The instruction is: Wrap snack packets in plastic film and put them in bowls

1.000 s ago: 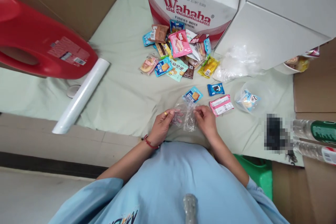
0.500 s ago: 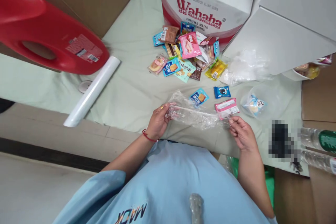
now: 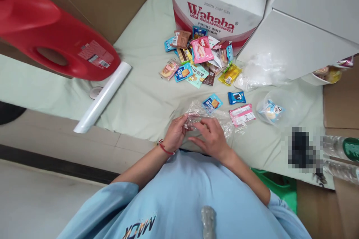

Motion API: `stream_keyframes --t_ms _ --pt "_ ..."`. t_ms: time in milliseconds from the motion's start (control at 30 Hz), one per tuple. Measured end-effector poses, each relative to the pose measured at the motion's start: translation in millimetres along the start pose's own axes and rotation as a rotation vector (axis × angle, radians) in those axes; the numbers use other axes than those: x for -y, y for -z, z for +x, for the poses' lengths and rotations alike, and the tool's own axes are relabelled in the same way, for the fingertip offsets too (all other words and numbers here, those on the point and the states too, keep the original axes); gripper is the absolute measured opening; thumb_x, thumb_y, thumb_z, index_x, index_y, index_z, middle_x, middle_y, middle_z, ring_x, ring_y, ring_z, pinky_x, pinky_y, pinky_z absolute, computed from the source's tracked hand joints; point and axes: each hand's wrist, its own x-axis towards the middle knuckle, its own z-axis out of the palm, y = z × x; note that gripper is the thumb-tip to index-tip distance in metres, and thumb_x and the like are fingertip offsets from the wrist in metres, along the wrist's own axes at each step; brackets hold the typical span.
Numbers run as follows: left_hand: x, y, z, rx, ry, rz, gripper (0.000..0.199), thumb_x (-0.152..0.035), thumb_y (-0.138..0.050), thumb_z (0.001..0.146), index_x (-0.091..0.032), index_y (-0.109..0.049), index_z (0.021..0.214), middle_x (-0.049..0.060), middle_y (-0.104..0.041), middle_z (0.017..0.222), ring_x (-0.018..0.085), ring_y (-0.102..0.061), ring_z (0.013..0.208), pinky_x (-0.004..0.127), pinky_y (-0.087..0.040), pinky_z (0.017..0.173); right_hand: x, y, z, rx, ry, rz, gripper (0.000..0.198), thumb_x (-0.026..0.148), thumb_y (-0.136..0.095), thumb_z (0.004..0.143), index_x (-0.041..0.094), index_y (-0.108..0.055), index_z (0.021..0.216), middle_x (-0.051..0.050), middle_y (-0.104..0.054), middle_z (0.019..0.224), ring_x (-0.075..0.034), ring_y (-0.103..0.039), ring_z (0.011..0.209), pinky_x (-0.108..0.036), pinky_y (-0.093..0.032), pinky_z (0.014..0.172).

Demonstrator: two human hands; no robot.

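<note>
Left hand [image 3: 176, 131] has the clear film [image 3: 197, 109] pinched at its left end, and it trails off rightward, long side-to-side, behind the loosely spread right hand [image 3: 214, 140].

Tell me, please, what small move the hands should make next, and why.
Probably the right hand should pinch the plastic near the left hand and draw it smooth: the plastic looks crumpled, the left hand grips it, and the right hand's thumb and index finger are spread apart.
</note>
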Motion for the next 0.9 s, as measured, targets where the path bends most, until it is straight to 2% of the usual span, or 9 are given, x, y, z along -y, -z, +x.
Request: stream_keyframes --t_ms 100,200,267,333,433,500,600,733,900 --pt "1 0 -3 -0.006 -0.031 -0.011 0.030 -0.046 -0.077 0.081 -0.016 -0.073 0.076 0.001 -0.070 0.069 0.014 -0.063 0.065 0.024 -0.050 0.060 0 -21 8 0.048 0.003 0.001 0.019 0.035 -0.061 0.101 0.023 -0.073 0.109 -0.010 -0.070 0.101 -0.024 -0.057 0.091 -0.040 -0.047 0.083" --pt "1 6 -3 -0.009 0.001 -0.032 0.032 -0.047 -0.075 0.082 -0.016 -0.071 0.080 0.002 -0.071 0.071 0.015 -0.066 0.066 0.026 -0.051 0.062 -3 -19 12 0.006 -0.100 0.206 0.018 0.028 -0.057 0.102 0.023 -0.074 0.100 -0.007 -0.069 0.094 -0.022 -0.057 0.089 -0.039 -0.047 0.083" --pt "1 12 -2 -0.001 0.059 -0.049 0.034 -0.050 -0.073 0.084 -0.016 -0.071 0.086 0.004 -0.073 0.078 0.016 -0.070 0.071 0.026 -0.053 0.065 -5 -14 14 -0.012 -0.240 0.399 0.017 0.033 -0.059 0.101 0.023 -0.072 0.096 -0.005 -0.068 0.089 -0.020 -0.057 0.083 -0.037 -0.047 0.078" --pt "1 16 -2 0.006 0.096 -0.063 0.038 -0.053 -0.072 0.084 -0.016 -0.069 0.094 0.005 -0.074 0.086 0.018 -0.074 0.076 0.026 -0.053 0.065 -5 -10 14 -0.020 -0.448 0.616 0.019 0.040 -0.062 0.099 0.024 -0.069 0.091 0.000 -0.064 0.079 -0.016 -0.054 0.070 -0.032 -0.045 0.067" --pt "-1 17 -6 0.012 0.056 -0.055 0.039 -0.051 -0.079 0.079 -0.020 -0.063 0.096 0.001 -0.072 0.090 0.018 -0.074 0.079 0.025 -0.051 0.066 -3 -10 14 -0.052 -0.738 0.933 0.026 0.048 -0.069 0.092 0.023 -0.065 0.087 0.004 -0.059 0.069 -0.011 -0.045 0.055 -0.026 -0.036 0.053" --pt "-3 14 -9 0.036 0.001 -0.016 0.037 -0.046 -0.084 0.075 -0.021 -0.061 0.091 -0.001 -0.068 0.088 0.017 -0.072 0.081 0.025 -0.051 0.069 -1 -12 15 -0.088 -0.834 1.084 0.030 0.051 -0.074 0.086 0.023 -0.065 0.085 0.004 -0.060 0.070 -0.010 -0.042 0.052 -0.025 -0.034 0.049" --pt "-3 9 -12 0.084 -0.092 0.070 0.034 -0.043 -0.085 0.074 -0.020 -0.064 0.088 0.000 -0.066 0.091 0.016 -0.065 0.088 0.027 -0.051 0.075 3 -12 16 -0.126 -0.894 1.199 0.033 0.052 -0.078 0.081 0.022 -0.065 0.083 0.003 -0.063 0.072 -0.008 -0.041 0.050 -0.024 -0.033 0.048" --pt "-1 4 -12 0.137 -0.205 0.192 0.036 -0.043 -0.086 0.074 -0.019 -0.067 0.094 0.003 -0.066 0.099 0.019 -0.062 0.100 0.031 -0.052 0.087 6 -8 17 -0.143 -0.892 1.250 0.031 0.049 -0.079 0.081 0.021 -0.066 0.083 0.003 -0.064 0.072 -0.008 -0.043 0.051 -0.023 -0.034 0.048" --pt "1 -2 -14 0.088 -0.235 0.278 0.034 -0.039 -0.087 0.074 -0.020 -0.067 0.094 0.005 -0.066 0.104 0.020 -0.063 0.102 0.032 -0.054 0.087 7 -6 13 -0.151 -0.860 1.133 0.028 0.047 -0.078 0.084 0.021 -0.068 0.086 0.006 -0.059 0.064 -0.008 -0.045 0.049 -0.023 -0.036 0.047"
